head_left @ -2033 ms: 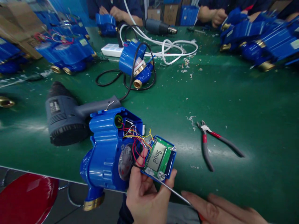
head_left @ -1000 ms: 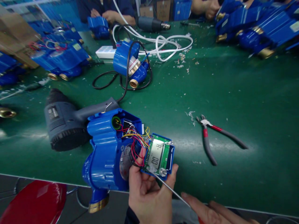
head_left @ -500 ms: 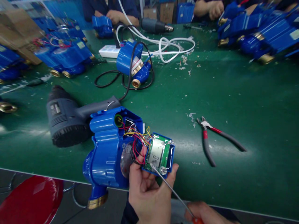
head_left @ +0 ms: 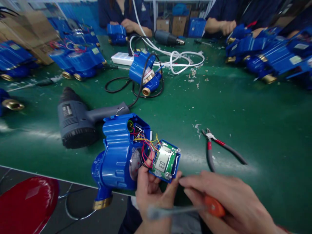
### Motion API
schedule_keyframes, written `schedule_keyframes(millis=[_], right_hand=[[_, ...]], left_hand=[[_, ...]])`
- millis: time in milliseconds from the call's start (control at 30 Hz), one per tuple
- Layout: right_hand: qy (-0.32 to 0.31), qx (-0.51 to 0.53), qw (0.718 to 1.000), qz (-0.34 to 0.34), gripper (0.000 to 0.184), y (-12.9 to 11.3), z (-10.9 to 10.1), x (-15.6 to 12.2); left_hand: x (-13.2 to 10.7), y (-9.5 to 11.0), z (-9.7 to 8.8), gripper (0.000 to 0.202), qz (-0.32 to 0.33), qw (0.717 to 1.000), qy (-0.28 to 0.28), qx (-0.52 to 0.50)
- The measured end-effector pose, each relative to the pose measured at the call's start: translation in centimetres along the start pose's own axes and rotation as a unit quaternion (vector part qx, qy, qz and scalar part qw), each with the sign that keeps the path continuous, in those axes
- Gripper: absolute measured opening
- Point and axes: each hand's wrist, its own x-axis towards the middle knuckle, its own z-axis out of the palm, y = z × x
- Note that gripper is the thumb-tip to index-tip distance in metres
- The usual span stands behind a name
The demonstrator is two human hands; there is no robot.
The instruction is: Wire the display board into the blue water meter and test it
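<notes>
My left hand grips a small blue housing by its edges, with a green circuit board and a lit display facing up. Coloured wires run from the board into the open compartment of a blue water meter, which lies on its side at the table's front edge. In my right hand is a screwdriver with an orange handle; its shaft points left, blurred, over my left wrist. The right index finger is close to the left thumb.
A grey heat gun lies left of the meter, and red-handled cutters lie to the right. Behind are another meter, a power strip and white cable. Co-workers' hands work across the table. A red stool stands below left.
The screwdriver tip has left the board and swung left over my wrist as my right hand rose into view. The display now shows characters more fully. The camera view has shifted slightly.
</notes>
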Motion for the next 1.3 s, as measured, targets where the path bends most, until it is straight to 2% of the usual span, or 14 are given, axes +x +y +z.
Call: schedule_keyframes(millis=[67, 200, 267, 367, 633, 733, 800, 900, 1000, 1033, 1100, 1200, 1267, 1300], right_hand=[[-0.004, 0.005, 0.999, -0.04, 0.029, 0.2, 0.3, 2.5], [-0.131, -0.021, 0.987, -0.085, 0.035, 0.0, 0.4, 5.9], [-0.166, -0.041, 0.98, -0.104, 0.033, 0.0, 0.3, 6.3], [-0.172, -0.071, 0.975, -0.123, 0.029, 0.4, 0.2, 5.8], [-0.199, -0.131, 0.956, -0.173, 0.013, 1.0, -0.5, 6.1], [-0.197, -0.089, 0.967, -0.136, 0.006, 1.0, -0.4, 6.1], [-0.156, -0.023, 0.983, -0.095, 0.012, 1.0, -0.5, 5.8], [-0.04, 0.031, 0.997, -0.056, 0.015, 1.3, -1.4, 5.8], [0.121, -0.046, 0.991, 0.018, 0.019, 2.2, -3.4, 6.8], [0.148, -0.086, 0.984, 0.044, 0.018, 2.5, -4.1, 7.1], [0.138, -0.134, 0.978, 0.08, 0.007, 3.2, -5.2, 7.2], [0.061, -0.121, 0.987, 0.089, 0.03, 3.4, -5.9, 5.0], [0.003, -0.129, 0.988, 0.09, 0.026, 3.1, -6.1, 2.3], [-0.033, -0.146, 0.984, 0.1, 0.03, 2.9, -6.1, 0.8]], left_hand=[[0.1, 0.3, -0.2, 0.05, -0.029, 0.999, -0.014, 0.001], [0.0, 1.4, 0.1, 0.043, -0.063, 0.997, -0.001, 0.038], [-0.1, 1.8, 0.4, 0.038, -0.071, 0.997, 0.003, 0.024], [-0.1, 2.1, 0.9, 0.037, -0.078, 0.997, -0.005, 0.005], [0.2, 1.8, 0.5, 0.055, -0.122, 0.992, -0.029, -0.018], [0.1, 1.7, 0.5, 0.053, -0.115, 0.993, -0.009, -0.017], [0.1, 1.7, 0.5, 0.054, -0.113, 0.993, -0.004, -0.023], [0.1, 1.6, 0.6, 0.055, -0.099, 0.994, -0.028, -0.038], [0.0, 1.6, 0.9, 0.055, -0.077, 0.996, -0.015, -0.037], [0.0, 1.6, 0.9, 0.056, -0.072, 0.997, -0.005, -0.032], [-0.1, 1.4, 0.8, 0.057, -0.062, 0.998, -0.002, -0.023], [0.1, 0.7, 0.2, 0.057, -0.034, 0.999, -0.027, -0.01], [0.2, 0.1, -0.3, 0.061, -0.021, 0.998, -0.052, 0.004], [0.3, -0.1, -0.5, 0.062, -0.018, 0.998, -0.061, 0.008]])
